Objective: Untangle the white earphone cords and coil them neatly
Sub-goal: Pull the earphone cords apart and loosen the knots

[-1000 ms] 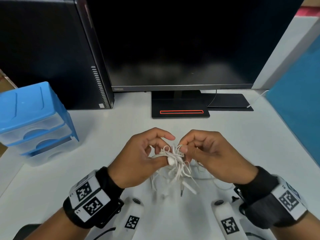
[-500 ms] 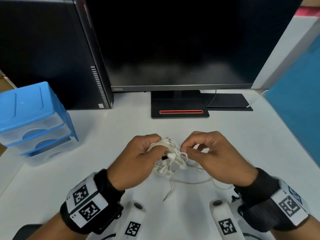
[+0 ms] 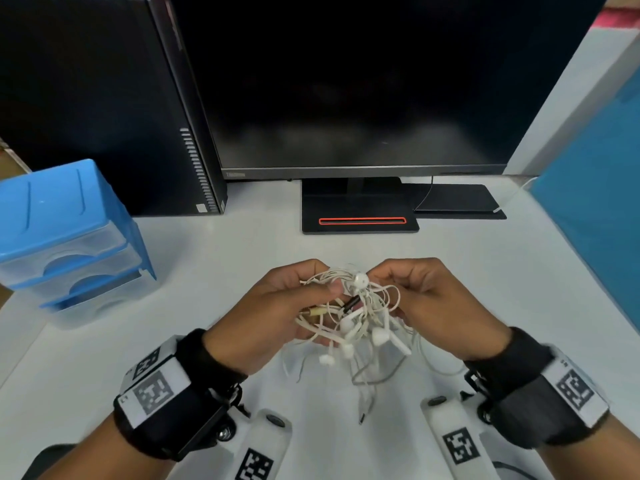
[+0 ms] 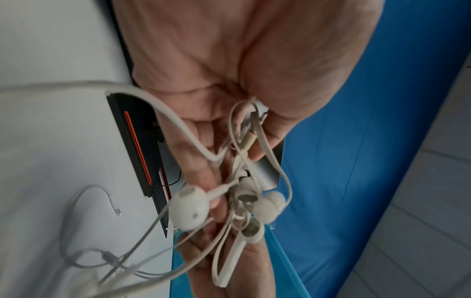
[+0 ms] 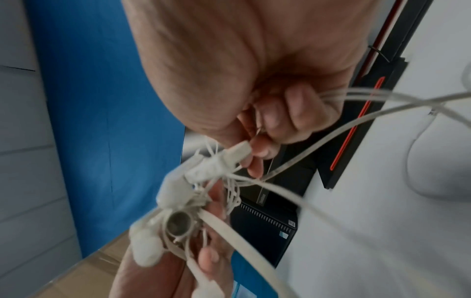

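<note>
A tangled bundle of white earphone cords (image 3: 360,317) hangs between both hands above the white desk (image 3: 214,271). My left hand (image 3: 294,306) grips the bundle's left side, thumb pressed over several strands. My right hand (image 3: 412,292) pinches strands at the bundle's upper right. Several earbuds (image 4: 190,209) dangle below the left palm, and an earbud with a metal mesh face (image 5: 178,222) shows in the right wrist view. A loose cord end with a jack plug (image 3: 362,417) trails down to the desk. Much of the knot is hidden by the fingers.
A dark monitor (image 3: 363,81) on a black stand (image 3: 360,221) stands behind the hands. A black computer tower (image 3: 104,98) stands at the back left. A blue plastic drawer unit (image 3: 65,237) sits at the left, and a blue partition (image 3: 595,237) runs along the desk's right edge.
Both hands have lifted and turned the bundle, so more earbuds and loops now hang below it. The loose plug end has shifted to the right.
</note>
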Available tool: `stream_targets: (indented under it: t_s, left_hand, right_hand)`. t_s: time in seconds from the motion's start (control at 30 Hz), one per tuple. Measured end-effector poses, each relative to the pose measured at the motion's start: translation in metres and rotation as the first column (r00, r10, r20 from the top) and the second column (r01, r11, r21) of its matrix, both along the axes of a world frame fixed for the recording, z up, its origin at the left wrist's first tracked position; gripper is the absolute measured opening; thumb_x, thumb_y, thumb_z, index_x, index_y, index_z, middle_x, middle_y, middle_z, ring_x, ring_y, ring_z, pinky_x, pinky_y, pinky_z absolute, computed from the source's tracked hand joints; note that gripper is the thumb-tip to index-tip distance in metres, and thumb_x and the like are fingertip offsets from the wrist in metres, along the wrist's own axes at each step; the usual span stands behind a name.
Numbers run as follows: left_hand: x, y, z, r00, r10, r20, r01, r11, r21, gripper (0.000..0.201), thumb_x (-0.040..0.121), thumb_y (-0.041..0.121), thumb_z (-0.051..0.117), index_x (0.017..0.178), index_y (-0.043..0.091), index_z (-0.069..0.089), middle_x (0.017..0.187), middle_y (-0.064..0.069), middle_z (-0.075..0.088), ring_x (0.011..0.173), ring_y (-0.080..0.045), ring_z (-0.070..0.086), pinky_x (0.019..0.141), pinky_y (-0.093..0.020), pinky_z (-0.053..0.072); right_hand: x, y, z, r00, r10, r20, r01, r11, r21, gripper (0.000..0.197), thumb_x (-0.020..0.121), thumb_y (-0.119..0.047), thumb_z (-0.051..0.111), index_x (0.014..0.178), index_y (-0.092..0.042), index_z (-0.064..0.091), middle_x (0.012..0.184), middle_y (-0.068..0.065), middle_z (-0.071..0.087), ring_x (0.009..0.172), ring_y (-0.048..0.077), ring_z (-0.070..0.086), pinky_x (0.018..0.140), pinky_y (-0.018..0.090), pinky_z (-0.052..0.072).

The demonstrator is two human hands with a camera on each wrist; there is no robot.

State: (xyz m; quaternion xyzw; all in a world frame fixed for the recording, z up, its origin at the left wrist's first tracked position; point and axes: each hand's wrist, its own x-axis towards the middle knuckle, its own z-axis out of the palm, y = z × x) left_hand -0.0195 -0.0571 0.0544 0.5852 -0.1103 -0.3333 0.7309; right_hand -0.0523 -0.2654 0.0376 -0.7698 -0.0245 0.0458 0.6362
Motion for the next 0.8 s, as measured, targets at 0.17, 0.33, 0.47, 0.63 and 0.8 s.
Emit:
stream_targets:
  t_s: [0.17, 0.33, 0.47, 0.63, 0.8]
  left_hand:
    - [0.0001, 0.0032, -0.0019, 0.994, -0.038, 0.102, 0.036, 0.999, 0.017, 0.011, 0.081, 0.011, 0.064, 0.09, 0.013, 0.07, 0.086, -0.009, 0.069, 0.073, -0.019, 0.066, 0.064, -0.029, 0.056]
    - [0.0011, 0.0042, -0.0037, 0.984, -0.02, 0.178, 0.022, 1.0, -0.01, 0.02, 0.077, 0.0, 0.07, 0.097, 0.003, 0.068, 0.084, -0.007, 0.071, 0.073, -0.017, 0.066, 0.065, -0.024, 0.056]
    - [0.0016, 0.0048, -0.0041, 0.971, -0.004, 0.237, -0.004, 1.0, 0.03, 0.028, 0.071, -0.002, 0.073, 0.099, 0.0, 0.068, 0.087, -0.007, 0.073, 0.08, -0.019, 0.068, 0.074, -0.03, 0.057]
    - [-0.0011, 0.0032, -0.004, 0.966, 0.002, 0.259, -0.024, 0.996, 0.08, 0.029, 0.067, 0.0, 0.079, 0.095, 0.003, 0.071, 0.093, -0.02, 0.073, 0.083, -0.023, 0.067, 0.078, -0.034, 0.056]
    - [-0.0033, 0.0009, -0.0048, 0.939, 0.024, 0.344, -0.094, 0.977, 0.19, 0.031, 0.065, 0.003, 0.086, 0.091, 0.009, 0.072, 0.082, -0.006, 0.073, 0.073, -0.014, 0.066, 0.07, -0.027, 0.055]
  right_hand:
    - [0.0007, 0.0006, -0.0042, 0.999, 0.022, 0.029, -0.021, 1.0, -0.018, 0.016, 0.089, -0.01, 0.061, 0.095, -0.004, 0.075, 0.091, 0.016, 0.076, 0.084, 0.041, 0.069, 0.08, 0.048, 0.054]
    - [-0.0003, 0.0016, -0.002, 0.998, 0.05, 0.042, -0.052, 0.998, 0.04, 0.015, 0.092, 0.001, 0.06, 0.096, -0.001, 0.074, 0.088, 0.021, 0.074, 0.071, 0.019, 0.064, 0.066, 0.022, 0.051]
    - [-0.0008, 0.0041, -0.0018, 0.996, 0.076, 0.037, -0.078, 0.996, 0.052, 0.011, 0.087, -0.01, 0.066, 0.09, -0.01, 0.077, 0.076, 0.029, 0.065, 0.058, 0.015, 0.046, 0.054, 0.018, 0.039]
    - [-0.0014, 0.0058, -0.0033, 0.996, 0.081, 0.026, -0.083, 0.993, 0.089, 0.011, 0.089, -0.01, 0.067, 0.093, -0.011, 0.077, 0.076, 0.017, 0.071, 0.06, 0.019, 0.049, 0.055, 0.02, 0.04]
    - [-0.0038, 0.0066, 0.0019, 0.993, 0.013, 0.117, -0.021, 0.998, 0.066, 0.015, 0.093, -0.004, 0.058, 0.096, -0.002, 0.073, 0.068, -0.002, 0.072, 0.06, 0.008, 0.06, 0.058, 0.016, 0.045]
